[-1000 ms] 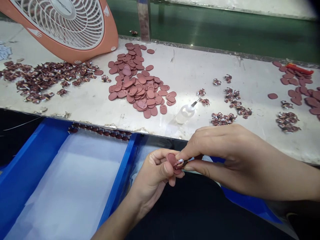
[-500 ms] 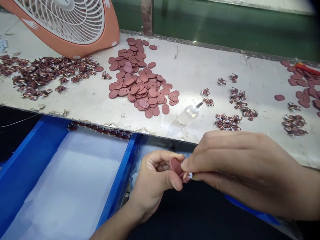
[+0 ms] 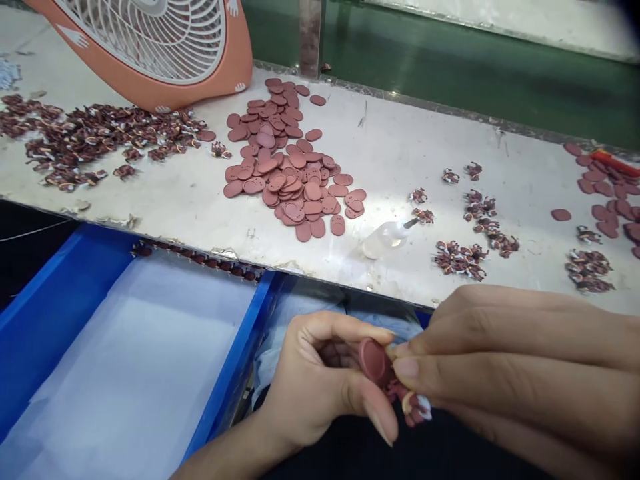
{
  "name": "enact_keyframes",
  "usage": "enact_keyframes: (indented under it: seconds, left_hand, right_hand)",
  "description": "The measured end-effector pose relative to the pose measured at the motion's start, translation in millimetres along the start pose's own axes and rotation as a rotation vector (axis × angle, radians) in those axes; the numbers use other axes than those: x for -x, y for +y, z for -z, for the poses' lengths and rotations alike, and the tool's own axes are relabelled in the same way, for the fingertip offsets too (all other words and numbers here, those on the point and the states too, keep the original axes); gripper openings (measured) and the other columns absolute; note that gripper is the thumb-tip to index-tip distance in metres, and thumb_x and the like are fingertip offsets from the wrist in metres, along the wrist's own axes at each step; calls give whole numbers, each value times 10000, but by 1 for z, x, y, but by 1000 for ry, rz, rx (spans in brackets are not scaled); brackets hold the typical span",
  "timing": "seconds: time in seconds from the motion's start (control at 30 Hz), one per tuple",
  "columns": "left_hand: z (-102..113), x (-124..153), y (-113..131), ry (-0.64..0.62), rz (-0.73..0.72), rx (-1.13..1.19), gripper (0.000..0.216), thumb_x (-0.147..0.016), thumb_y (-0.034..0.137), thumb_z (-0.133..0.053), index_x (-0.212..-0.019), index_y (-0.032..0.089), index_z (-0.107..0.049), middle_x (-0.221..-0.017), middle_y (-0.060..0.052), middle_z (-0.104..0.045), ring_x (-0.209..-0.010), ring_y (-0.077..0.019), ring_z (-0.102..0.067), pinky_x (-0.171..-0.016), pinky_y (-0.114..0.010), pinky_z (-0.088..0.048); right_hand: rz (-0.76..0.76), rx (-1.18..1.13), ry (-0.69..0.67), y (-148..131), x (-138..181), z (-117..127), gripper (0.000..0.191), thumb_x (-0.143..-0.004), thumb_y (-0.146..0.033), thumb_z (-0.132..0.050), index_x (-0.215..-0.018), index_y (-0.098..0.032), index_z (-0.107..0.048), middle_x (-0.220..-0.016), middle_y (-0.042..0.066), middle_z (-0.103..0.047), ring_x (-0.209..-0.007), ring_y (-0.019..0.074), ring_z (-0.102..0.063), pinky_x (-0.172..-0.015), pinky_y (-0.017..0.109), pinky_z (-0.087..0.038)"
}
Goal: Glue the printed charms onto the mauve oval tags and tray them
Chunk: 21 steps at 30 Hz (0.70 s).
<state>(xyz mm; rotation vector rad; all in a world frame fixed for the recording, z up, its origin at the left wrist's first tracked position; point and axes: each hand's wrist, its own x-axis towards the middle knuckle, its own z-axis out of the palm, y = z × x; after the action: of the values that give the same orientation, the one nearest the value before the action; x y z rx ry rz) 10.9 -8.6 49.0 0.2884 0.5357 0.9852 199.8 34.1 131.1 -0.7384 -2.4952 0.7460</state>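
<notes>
- Pale workbench running across the upper part of the frame, with a green surface beyond.
- At lower centre-right, off the bench edge: 1 reddish oval base and 1 small brown figure, touching at the base's lower right; cannot tell if already fixed together.
- Base gripped between thumb and curled fingers of the left hand.
- Figure apparently pinched by closed fingertips of the right hand; exact contact partly hidden.
- Just above, on the bench: clear bottle lying tilted, dark tip toward loose figures.
- Apparently done: lined-up pieces along the far end of the blue tray, lower left; most of the white sheet uncovered.
- Apparently left: large pile of bases at upper centre, heap of figures at upper left, more bases at the right edge. Judged far from finished.
</notes>
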Motion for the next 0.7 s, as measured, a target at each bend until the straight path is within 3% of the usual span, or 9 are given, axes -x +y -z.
enact_keyframes:
  seconds: [0.1,0.27,0.43,0.63,0.7]
  left_hand:
    - [0,-4,1,27,7,-5,318,-545,288,-971,-823,247,-824,-625,28,-752,-498,-54,-627,-496,-114,-489]
    - [2,-6,1,75,-32,-4,330,-515,319,-984,-784,234,-813,-634,29,-727,-515,-49,-592,-524,-123,-494]
    - [11,-6,0,22,-65,10,360,-563,429,-945,-847,251,-813,-648,5,-720,-509,-77,-623,-433,-105,-454]
    - [13,-9,2,-33,-115,21,418,-563,482,-929,-894,252,-820,-706,-1,-761,-490,-62,-624,-433,-93,-487]
    - [12,-8,2,-38,-120,14,418,-563,490,-927,-891,254,-821,-701,2,-760,-488,-55,-613,-443,-91,-494]
  right_hand:
    - [3,-39,-102,8,0,3,290,-925,-143,-680,-1208,-202,-654,-1034,1,-705,-875,89,-675,-786,151,-560]
    - [-4,8,-47,11,-3,1,341,-960,-245,-658,-1296,-232,-603,-1108,6,-705,-935,103,-676,-818,179,-562]
    - [13,126,136,8,4,-2,280,-969,-362,-641,-1211,-223,-621,-973,39,-692,-876,151,-671,-737,250,-580]
    - [71,248,437,4,14,-39,208,-1003,-342,-587,-1024,-158,-682,-767,28,-591,-709,137,-582,-651,304,-521]
    - [90,269,480,1,10,-49,232,-1017,-319,-561,-969,-141,-701,-716,25,-582,-668,128,-564,-616,291,-509]
